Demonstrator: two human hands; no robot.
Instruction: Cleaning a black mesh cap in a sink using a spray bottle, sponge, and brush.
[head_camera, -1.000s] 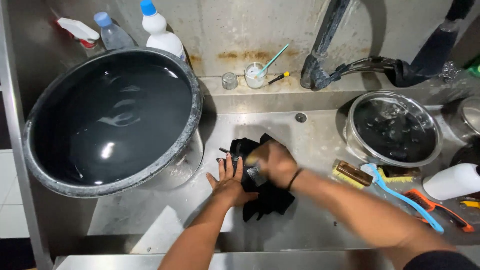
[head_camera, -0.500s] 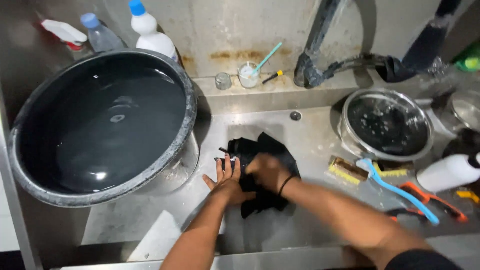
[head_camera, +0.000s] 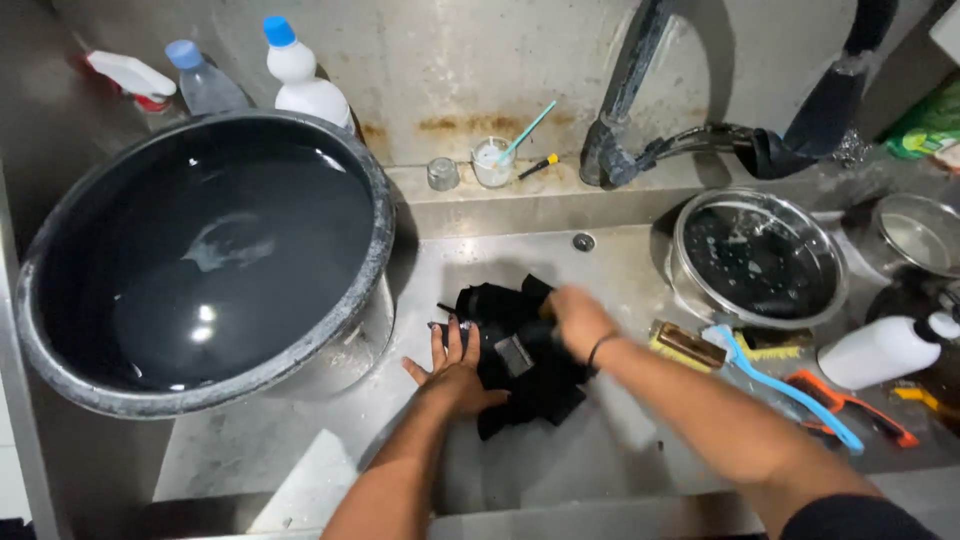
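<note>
At the upper left of the frame stand three bottles in a row: a white spray bottle with a red trigger (head_camera: 128, 78), a clear plastic bottle with a pale blue cap (head_camera: 200, 82) and a white bottle with a bright blue cap (head_camera: 303, 82). Below them one large round dark basin (head_camera: 200, 255) full of water fills the left side and crowds the sink floor beside the hands.

In the centre lies one crumpled black cloth (head_camera: 520, 350) on the wet steel sink floor (head_camera: 620, 440). The left hand (head_camera: 452, 368) lies flat with fingers spread, pinning the cloth's left edge. The right hand (head_camera: 575, 322) is blurred over the cloth's right side; it looks curled, but I cannot tell what it grips.

To the right sit one steel pot with a glass lid (head_camera: 758, 255), one blue-handled brush (head_camera: 780, 385) and one white squeeze bottle lying on its side (head_camera: 880, 350).

Since a moment ago the right hand has slid rightwards across the cloth; the left has stayed put.
</note>
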